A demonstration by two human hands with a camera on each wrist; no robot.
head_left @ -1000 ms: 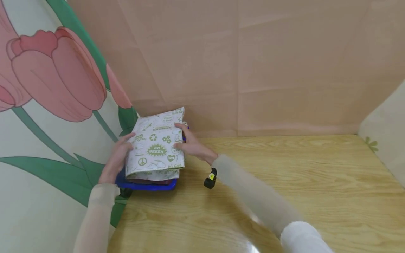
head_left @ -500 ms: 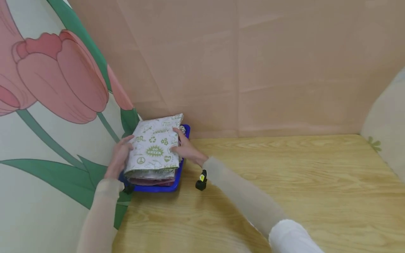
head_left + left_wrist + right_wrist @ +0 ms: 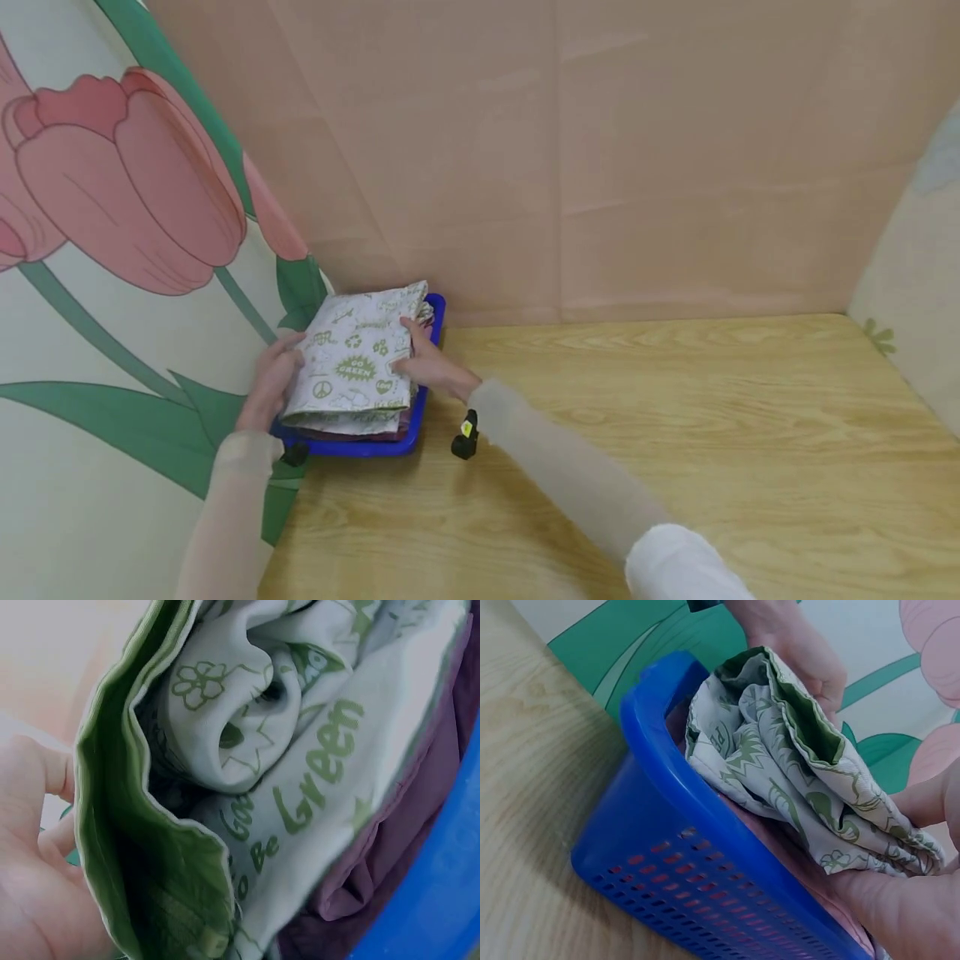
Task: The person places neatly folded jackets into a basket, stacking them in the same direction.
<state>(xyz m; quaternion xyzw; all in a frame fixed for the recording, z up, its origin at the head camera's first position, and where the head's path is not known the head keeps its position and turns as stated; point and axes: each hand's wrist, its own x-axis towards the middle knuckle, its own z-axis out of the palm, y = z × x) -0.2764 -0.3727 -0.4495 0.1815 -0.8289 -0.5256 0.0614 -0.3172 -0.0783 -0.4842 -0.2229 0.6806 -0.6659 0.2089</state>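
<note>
A folded white cloth [image 3: 348,346] with green "Go Green" print lies on top of the contents of a blue plastic basket [image 3: 360,448], in the corner by the wall. My left hand [image 3: 270,379] holds its left edge. At the opposite edge, my right hand [image 3: 431,367] grips with thumb and fingers. The left wrist view looks into the cloth's open front folds, where a green lining [image 3: 124,847] shows. Beneath is purple fabric [image 3: 409,832], close inside the basket rim. In the right wrist view the basket's perforated side [image 3: 705,877] faces the camera.
The basket stands on a wood-grain table [image 3: 675,433], against a tan hanging backdrop [image 3: 600,167] and a left wall panel [image 3: 112,450] painted with tulips. Another pale panel [image 3: 911,275] rises at the right. Black wrist cameras [image 3: 465,435] hang below the sleeves.
Both hands have brought the folded cloth down and slightly left onto the basket's contents. More of the basket's right rim shows now than a second ago.
</note>
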